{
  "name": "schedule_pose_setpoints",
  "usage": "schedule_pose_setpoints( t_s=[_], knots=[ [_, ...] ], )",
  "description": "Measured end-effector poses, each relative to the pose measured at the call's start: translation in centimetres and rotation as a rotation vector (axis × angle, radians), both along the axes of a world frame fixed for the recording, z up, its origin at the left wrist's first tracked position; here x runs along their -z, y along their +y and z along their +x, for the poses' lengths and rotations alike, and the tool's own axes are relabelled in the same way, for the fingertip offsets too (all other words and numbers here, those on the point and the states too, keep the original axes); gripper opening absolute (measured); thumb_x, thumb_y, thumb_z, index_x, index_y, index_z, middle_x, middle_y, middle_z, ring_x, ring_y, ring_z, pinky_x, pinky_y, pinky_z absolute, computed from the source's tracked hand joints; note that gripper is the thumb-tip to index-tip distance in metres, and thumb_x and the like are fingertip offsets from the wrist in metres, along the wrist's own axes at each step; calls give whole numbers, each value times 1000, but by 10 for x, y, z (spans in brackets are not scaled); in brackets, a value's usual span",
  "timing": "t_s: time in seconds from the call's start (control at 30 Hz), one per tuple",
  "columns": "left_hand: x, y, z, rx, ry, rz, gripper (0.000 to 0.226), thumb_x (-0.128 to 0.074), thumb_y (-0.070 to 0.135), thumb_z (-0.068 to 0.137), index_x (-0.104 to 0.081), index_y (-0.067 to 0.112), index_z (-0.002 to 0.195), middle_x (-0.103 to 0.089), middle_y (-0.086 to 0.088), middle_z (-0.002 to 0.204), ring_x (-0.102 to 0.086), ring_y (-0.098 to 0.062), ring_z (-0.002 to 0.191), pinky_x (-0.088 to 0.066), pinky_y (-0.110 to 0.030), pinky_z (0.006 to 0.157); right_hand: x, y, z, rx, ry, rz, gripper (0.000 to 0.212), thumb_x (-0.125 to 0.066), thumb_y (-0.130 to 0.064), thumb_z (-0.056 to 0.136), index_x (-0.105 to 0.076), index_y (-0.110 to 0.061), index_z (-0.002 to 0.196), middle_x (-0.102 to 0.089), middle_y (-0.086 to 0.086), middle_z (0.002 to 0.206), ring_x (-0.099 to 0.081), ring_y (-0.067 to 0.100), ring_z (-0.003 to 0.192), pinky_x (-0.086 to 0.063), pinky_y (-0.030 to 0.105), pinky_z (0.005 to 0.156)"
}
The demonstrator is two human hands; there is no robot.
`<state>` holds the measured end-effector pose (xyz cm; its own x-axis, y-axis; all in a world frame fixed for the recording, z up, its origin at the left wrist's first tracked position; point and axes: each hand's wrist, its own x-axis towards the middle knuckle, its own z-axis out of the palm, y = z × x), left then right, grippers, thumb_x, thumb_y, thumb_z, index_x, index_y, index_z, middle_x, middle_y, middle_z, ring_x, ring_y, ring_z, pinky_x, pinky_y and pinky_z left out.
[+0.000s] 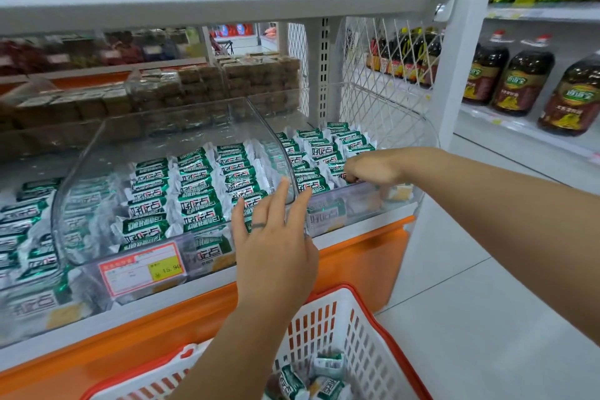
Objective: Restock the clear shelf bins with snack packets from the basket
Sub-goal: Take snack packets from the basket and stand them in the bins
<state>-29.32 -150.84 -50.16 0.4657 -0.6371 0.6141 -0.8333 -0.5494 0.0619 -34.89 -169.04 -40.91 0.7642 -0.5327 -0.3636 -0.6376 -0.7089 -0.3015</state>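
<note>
Your left hand, frame centre, presses straight fingers against the middle bin; your right hand, centre right, curls among snack packets in the right bin, grip unreadable; more lie in the basket, bottom centre.

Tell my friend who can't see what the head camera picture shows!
A person's right hand reaches into a clear shelf bin of green-and-white snack packets, while the left hand touches the bins' front edge with straight fingers. Below, a white-and-orange basket holds a few more packets.
</note>
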Motion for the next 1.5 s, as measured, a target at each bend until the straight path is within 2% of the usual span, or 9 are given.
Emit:
schedule_pose_setpoints(
  t_s=[0.17,0.37,0.53,0.67,0.9,1.03,1.17,1.3,1.5],
  knots=[
    [1,1,1,-1,-1,2,67,-77,24,67,-57,22,131,-55,-8,137,-56,-28,119,-12,-51,108,6,-8,-15,-95,-92,-142,39,-26,-26,101,-55,-2,111,-55,13,109,-50,26,97,-40,34,84],
    [3,-1,1,-14,-3,14,67,-77,25,68,-56,23,131,-54,-7,138,-55,-27,120,-13,-51,108,15,-11,-20,-92,-80,-195,51,-22,-34,101,-49,0,128,-46,22,136,-41,35,127,-34,46,106],
    [3,-1,2,-10,-7,21,66,-75,26,70,-55,24,132,-52,-7,139,-54,-26,122,-12,-51,108,10,-19,-29,-34,-241,-274,52,-22,-34,99,-66,-7,101,-61,12,109,-56,26,99,-45,37,89],
    [4,-1,2,-18,6,30,67,-76,26,70,-54,24,133,-52,-8,139,-54,-27,122,-12,-52,108,10,-17,-33,-32,-138,-388,51,-19,-33,101,-45,-9,64,-48,11,72,-42,18,63,-31,28,56],
    [5,-3,1,-12,14,18,65,-75,23,69,-56,21,131,-53,-9,138,-54,-27,121,-12,-51,109,7,-14,-25,-89,-123,-287,44,-20,-33,102,-45,-4,79,-46,13,81,-37,17,67,-30,27,59],
    [4,-4,1,12,23,6,64,-75,22,69,-55,20,130,-52,-10,139,-54,-28,121,-12,-51,109,13,-16,-34,-58,-156,-287,54,-18,-34,101,-58,2,104,-59,22,110,-53,28,95,-39,33,84],
    [2,8,0,151,19,-107,56,-63,14,81,-48,23,133,-46,-6,144,-49,-25,126,-11,-48,113,40,-4,-59,-149,-619,-578,46,-30,-37,93,-65,-17,114,-67,1,104,-51,23,105,-31,33,92],
    [26,47,5,390,-24,-104,34,-50,10,85,-61,18,117,-60,-2,125,-56,-21,108,-27,-38,106,81,36,-95,-265,-964,-564,28,-47,-25,86,-68,-12,99,-67,1,98,-51,18,96,-34,28,86],
    [96,97,16,284,211,150,34,-59,5,79,-67,17,109,-64,-3,113,-61,-26,98,-42,-36,85,186,89,-123,-476,-463,-208,25,-48,-22,90,-68,-18,104,-66,-5,101,-55,11,93,-48,30,79]
  ],
)
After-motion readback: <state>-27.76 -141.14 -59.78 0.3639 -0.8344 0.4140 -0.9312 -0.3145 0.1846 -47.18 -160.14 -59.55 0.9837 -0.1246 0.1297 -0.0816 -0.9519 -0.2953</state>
